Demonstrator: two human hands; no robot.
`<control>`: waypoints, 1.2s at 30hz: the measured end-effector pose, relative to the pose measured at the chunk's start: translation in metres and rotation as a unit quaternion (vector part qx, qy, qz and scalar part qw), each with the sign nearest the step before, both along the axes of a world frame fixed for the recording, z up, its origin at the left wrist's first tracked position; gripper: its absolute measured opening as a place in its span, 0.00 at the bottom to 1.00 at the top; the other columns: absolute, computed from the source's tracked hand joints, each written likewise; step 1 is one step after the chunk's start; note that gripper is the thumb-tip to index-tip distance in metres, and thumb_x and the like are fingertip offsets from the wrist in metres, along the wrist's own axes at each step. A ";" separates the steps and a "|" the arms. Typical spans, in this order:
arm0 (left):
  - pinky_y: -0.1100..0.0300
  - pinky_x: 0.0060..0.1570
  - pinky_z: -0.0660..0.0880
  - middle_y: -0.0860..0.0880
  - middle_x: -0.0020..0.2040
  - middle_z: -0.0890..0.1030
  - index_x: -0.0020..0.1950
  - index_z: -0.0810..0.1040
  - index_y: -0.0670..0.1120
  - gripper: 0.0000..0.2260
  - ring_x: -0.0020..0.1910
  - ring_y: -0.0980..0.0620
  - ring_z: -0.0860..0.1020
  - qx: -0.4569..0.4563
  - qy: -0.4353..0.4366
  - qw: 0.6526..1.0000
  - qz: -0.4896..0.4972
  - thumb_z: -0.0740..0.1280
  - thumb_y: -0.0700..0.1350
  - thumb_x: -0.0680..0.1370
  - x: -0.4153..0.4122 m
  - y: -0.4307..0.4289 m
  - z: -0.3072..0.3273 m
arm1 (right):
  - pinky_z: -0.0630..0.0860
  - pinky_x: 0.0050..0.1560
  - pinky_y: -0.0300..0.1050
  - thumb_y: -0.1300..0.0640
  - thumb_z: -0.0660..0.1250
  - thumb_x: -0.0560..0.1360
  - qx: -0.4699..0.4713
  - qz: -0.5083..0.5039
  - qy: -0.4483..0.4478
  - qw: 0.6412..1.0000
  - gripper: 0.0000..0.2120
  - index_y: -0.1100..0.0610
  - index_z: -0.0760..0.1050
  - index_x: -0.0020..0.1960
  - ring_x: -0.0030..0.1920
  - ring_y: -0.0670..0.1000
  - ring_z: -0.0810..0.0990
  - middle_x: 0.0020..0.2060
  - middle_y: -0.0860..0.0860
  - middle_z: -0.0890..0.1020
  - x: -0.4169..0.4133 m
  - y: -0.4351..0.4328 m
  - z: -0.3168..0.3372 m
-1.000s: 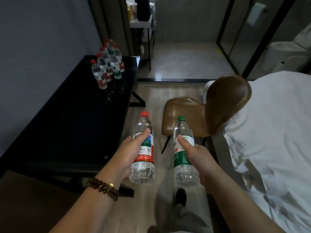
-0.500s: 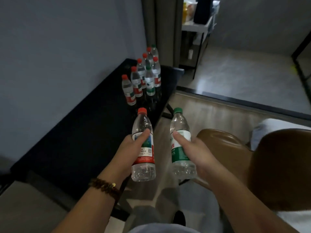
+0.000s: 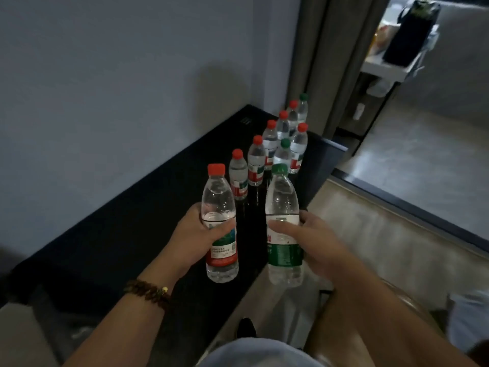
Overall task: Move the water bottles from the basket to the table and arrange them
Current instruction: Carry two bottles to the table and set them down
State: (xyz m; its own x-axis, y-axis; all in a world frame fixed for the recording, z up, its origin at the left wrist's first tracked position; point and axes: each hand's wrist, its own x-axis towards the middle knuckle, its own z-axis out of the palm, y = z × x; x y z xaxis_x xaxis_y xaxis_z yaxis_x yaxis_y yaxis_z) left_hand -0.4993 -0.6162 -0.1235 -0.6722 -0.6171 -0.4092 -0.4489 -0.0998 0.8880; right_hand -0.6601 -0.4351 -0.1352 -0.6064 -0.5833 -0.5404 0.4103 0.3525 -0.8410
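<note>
**While each hand carries a bottle, eight more stand on the table**

As we look down over the dark table, our left hand wraps round the label of a red-capped bottle, thumb across the front and fingers behind it. We hold this bottle upright above the tabletop, near the table's right edge. Our right hand grips a green-capped bottle in the same way, the thumb lying across the white band of its label. That bottle is also upright, at three o'clock from the red-capped one and just beside it, with a narrow gap between them. Its base hangs over the table's right edge, where the pale floor begins. Neither base seems to touch the tabletop.

At twelve o'clock from our hands, running off toward one o'clock, the standing bottles sit upright on the far part of the table. We count eight: six red caps and two green. They form two close rows, the longer one on the side of the grey wall. The nearest of them stands just behind the red-capped bottle we carry.

A beaded bracelet circles our left wrist, at seven o'clock from that hand.
</note>
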 end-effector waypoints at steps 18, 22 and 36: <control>0.62 0.55 0.77 0.59 0.55 0.83 0.61 0.78 0.62 0.30 0.54 0.65 0.81 -0.099 -0.058 0.993 0.012 0.83 0.43 0.64 -0.047 -0.075 -0.036 | 0.80 0.63 0.57 0.70 0.81 0.65 0.021 0.302 0.105 0.947 0.36 0.47 0.74 0.67 0.59 0.50 0.84 0.56 0.48 0.85 -0.129 -0.146 -0.026; 0.63 0.55 0.78 0.56 0.55 0.83 0.58 0.79 0.60 0.28 0.53 0.64 0.81 -0.104 -0.068 0.989 0.083 0.84 0.41 0.63 -0.072 -0.061 -0.055 | 0.79 0.53 0.34 0.65 0.82 0.67 0.056 0.403 0.193 0.893 0.29 0.41 0.73 0.57 0.51 0.38 0.82 0.50 0.41 0.82 -0.160 -0.152 -0.041; 0.56 0.62 0.78 0.57 0.57 0.82 0.64 0.78 0.54 0.32 0.57 0.58 0.81 -0.075 -0.164 0.955 0.235 0.85 0.40 0.63 -0.170 -0.024 -0.115 | 0.69 0.38 0.24 0.65 0.79 0.69 0.047 0.482 0.272 0.831 0.32 0.44 0.68 0.64 0.46 0.33 0.75 0.48 0.36 0.77 -0.242 -0.160 -0.103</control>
State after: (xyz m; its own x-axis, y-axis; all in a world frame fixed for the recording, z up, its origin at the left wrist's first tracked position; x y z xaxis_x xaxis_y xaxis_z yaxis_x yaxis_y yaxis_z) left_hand -0.6697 -0.6398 -0.2387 -0.1574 -0.8872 -0.4337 -0.6416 -0.2420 0.7279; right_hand -0.9022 -0.5948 -0.2387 -0.0518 -0.9106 -0.4100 -0.5341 0.3722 -0.7591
